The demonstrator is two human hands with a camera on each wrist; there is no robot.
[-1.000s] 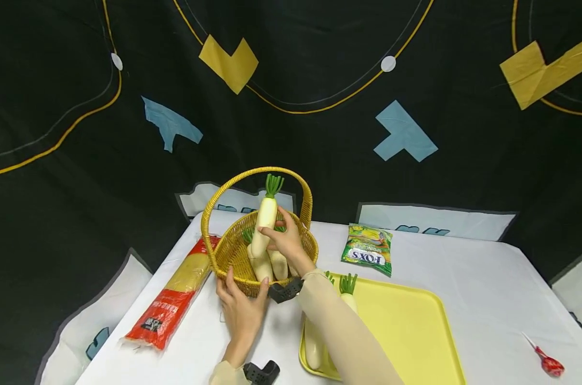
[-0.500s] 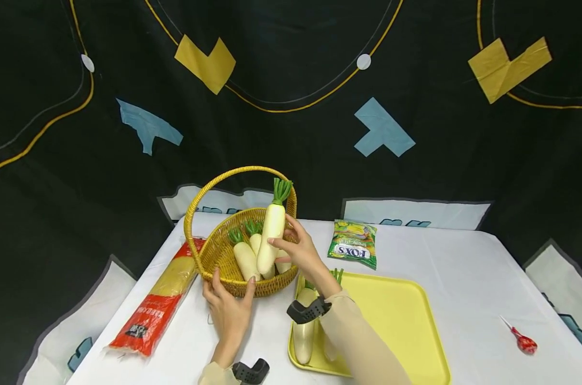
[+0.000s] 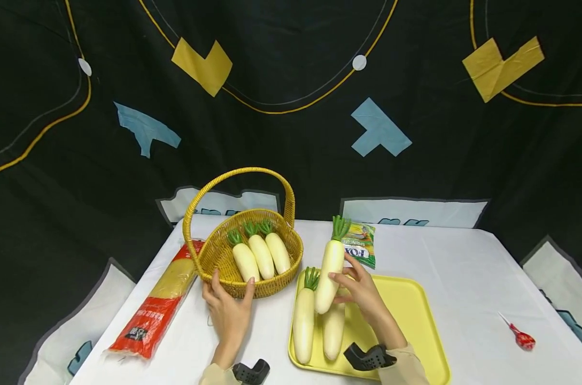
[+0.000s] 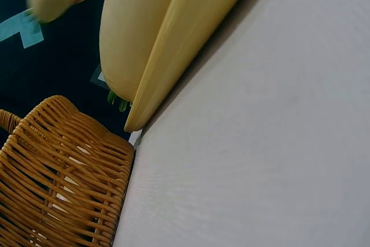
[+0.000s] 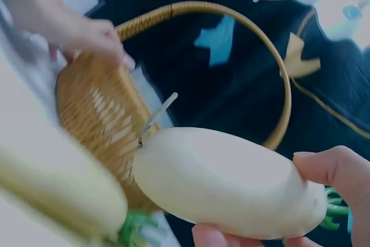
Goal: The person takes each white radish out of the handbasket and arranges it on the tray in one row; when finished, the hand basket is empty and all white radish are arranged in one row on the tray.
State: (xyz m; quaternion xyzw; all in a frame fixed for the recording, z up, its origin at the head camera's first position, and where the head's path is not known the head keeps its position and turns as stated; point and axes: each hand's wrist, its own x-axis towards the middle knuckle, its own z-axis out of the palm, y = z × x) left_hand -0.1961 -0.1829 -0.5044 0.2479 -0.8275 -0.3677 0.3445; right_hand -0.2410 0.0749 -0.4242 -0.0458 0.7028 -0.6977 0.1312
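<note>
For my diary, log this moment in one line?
left hand: touching basket; right hand: holding radish near tray; basket: three radishes

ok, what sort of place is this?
Looks like a staged recording set, probably indoors: a white-covered table, a black patterned backdrop directly behind it, and black wrist-worn devices on the person.

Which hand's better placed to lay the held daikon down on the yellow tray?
Probably the right: the right hand grips the daikon, which appears over the yellow tray, while the left hand holds the near side of the wicker basket.
</note>
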